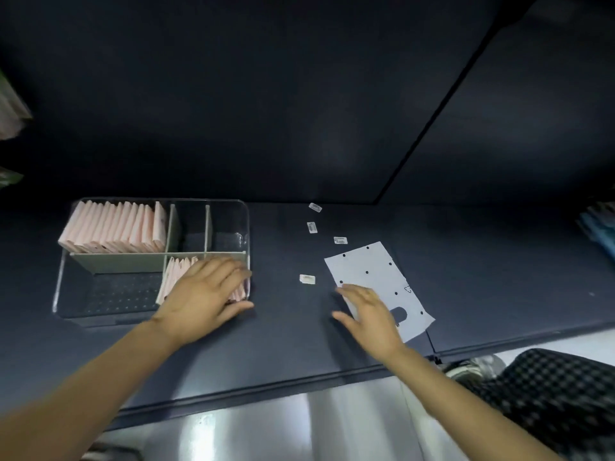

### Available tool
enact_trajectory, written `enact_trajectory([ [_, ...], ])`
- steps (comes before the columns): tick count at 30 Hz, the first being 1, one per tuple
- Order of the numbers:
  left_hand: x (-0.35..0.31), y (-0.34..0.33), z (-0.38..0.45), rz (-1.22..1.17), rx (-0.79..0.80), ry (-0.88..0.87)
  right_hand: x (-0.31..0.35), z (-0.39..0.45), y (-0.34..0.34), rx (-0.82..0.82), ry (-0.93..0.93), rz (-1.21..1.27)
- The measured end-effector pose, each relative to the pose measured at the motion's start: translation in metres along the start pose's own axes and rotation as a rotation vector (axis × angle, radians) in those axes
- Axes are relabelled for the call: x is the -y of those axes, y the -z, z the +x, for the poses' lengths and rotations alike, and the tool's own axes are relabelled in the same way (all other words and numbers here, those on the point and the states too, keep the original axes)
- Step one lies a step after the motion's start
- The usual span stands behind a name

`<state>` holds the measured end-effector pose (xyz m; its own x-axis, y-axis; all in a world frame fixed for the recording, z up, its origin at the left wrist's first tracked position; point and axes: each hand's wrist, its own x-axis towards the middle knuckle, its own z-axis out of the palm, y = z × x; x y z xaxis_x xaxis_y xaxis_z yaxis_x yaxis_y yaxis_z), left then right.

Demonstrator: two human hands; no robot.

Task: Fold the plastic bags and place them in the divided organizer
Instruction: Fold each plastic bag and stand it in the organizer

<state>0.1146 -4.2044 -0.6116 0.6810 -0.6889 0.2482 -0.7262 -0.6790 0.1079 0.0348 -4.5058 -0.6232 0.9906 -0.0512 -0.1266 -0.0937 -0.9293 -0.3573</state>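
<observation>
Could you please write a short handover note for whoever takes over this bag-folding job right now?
Left hand: open, fingers spread over the folded pink bags in the near right compartment of the clear divided organizer.
Right hand: open, over the near edge of the flat white dotted bag on the dark table.
Done: a full row of folded pink bags in the far left compartment, plus a smaller row in the near right one.
Left: the white dotted bag is still unfolded. The two far right compartments and the near left one hold no bags.
Four small labels lie loose on the table.
</observation>
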Motion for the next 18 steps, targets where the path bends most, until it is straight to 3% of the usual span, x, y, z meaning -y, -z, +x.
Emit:
enact_trajectory([
  [3,-0.038,-0.009,0.018,-0.087,-0.009,-0.137,-0.073,-0.031,0.005,0.117,-0.120,-0.090],
  [6,-0.079,-0.028,0.030,-0.178,0.086,-0.228,-0.100,-0.050,0.001,0.127,-0.060,-0.072],
  [9,-0.116,-0.049,0.036,-0.249,0.168,-0.193,-0.094,-0.049,-0.007,-0.040,0.065,-0.097],
  [13,-0.143,-0.079,0.032,-0.398,0.366,-0.015,-0.066,-0.043,-0.016,0.002,0.054,-0.128],
  [18,-0.147,-0.083,0.031,-0.441,0.300,-0.008,-0.032,-0.044,-0.013,0.049,0.018,0.128],
])
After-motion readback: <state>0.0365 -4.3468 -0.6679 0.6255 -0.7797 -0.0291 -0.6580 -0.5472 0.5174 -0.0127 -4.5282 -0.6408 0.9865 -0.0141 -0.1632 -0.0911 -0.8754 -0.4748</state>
